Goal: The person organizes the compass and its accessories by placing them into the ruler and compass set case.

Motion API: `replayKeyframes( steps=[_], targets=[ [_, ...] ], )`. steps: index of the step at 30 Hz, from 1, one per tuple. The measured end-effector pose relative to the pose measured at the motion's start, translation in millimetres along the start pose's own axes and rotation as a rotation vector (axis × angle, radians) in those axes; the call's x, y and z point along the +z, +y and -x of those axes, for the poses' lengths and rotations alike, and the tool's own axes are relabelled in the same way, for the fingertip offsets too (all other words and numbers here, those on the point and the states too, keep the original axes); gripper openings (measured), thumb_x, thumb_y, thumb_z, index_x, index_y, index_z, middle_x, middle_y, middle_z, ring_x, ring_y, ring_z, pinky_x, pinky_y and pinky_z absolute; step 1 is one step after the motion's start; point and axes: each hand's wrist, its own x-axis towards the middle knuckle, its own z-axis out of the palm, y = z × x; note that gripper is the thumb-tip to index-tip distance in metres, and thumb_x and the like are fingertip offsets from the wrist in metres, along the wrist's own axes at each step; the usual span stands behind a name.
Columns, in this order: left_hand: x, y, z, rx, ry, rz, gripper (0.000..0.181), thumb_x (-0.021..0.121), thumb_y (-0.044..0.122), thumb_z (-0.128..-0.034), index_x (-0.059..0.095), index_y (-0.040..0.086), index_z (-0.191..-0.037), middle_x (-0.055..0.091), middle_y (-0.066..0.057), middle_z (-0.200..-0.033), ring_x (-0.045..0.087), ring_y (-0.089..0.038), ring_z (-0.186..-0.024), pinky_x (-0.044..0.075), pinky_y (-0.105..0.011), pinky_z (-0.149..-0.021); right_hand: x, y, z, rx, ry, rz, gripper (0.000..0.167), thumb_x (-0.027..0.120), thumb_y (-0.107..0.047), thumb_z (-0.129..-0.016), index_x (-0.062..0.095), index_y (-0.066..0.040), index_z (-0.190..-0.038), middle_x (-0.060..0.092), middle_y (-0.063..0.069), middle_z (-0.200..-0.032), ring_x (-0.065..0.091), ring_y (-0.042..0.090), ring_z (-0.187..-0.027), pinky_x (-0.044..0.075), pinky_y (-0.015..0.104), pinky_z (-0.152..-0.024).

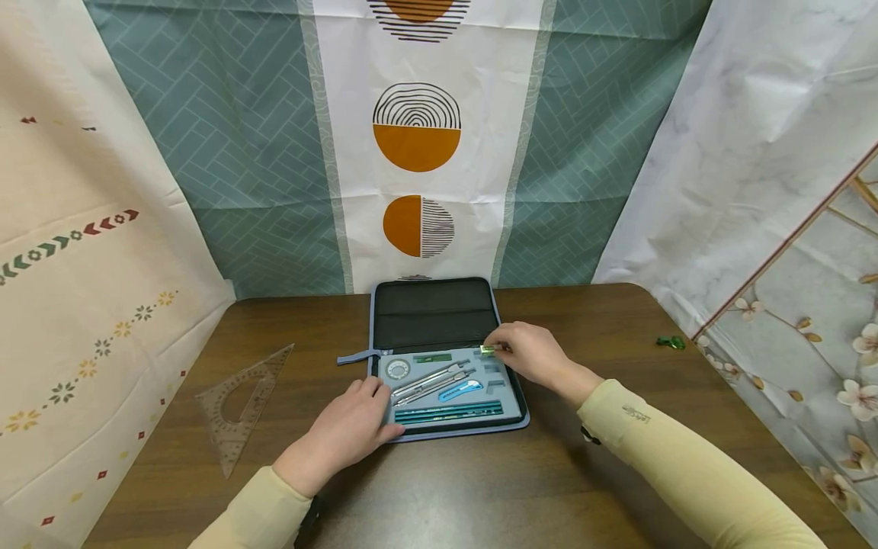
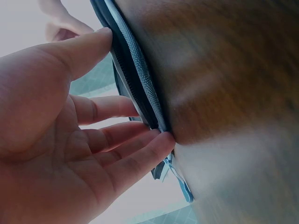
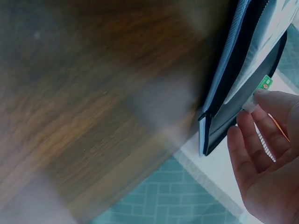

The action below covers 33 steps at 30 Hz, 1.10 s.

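Observation:
An unzipped pencil case lies on the table with its dark lid folded back. Its pale tray bears metal compasses, a blue cutter, dark green pencils, a round clear tape-like roll and a small green box. My left hand rests at the case's front left corner, thumb on the near edge and fingertips touching the side. At the tray's far right corner, my right hand pinches a small green-and-white eraser between thumb and fingers.
A clear set square with a protractor cut-out lies left on the brown table. A small dark green object sits near the right edge. Patterned curtains hang behind and at both sides. A zipper strap sticks out left of the case.

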Motion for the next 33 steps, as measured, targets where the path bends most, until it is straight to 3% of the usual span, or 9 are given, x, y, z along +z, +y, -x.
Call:
replayKeyframes(
  steps=[9,33],
  targets=[
    [-0.1,0.5,0.0,0.006,0.011,-0.002,0.057,0.089,0.039,-0.0958,0.068,-0.007,-0.123,0.066,-0.021,-0.120,0.063,-0.036,-0.103,0.060,-0.047,-0.082,4.7,-5.1,-5.1,0.005,-0.018,0.016,0.019,0.084,-0.005,-0.097,0.085,-0.017,-0.111,0.078,-0.003,-0.105,0.068,0.015,-0.090,0.058,0.040,-0.078],
    [0.1,-0.3,0.1,0.003,0.001,0.001,0.058,0.088,0.039,-0.0965,0.068,-0.007,-0.125,0.066,-0.021,-0.122,0.063,-0.035,-0.104,0.060,-0.046,-0.084,13.4,-3.4,-10.8,0.013,-0.052,0.061,0.018,0.086,-0.003,-0.095,0.086,-0.014,-0.109,0.080,0.000,-0.107,0.074,0.019,-0.097,0.061,0.042,-0.086]
  ],
)
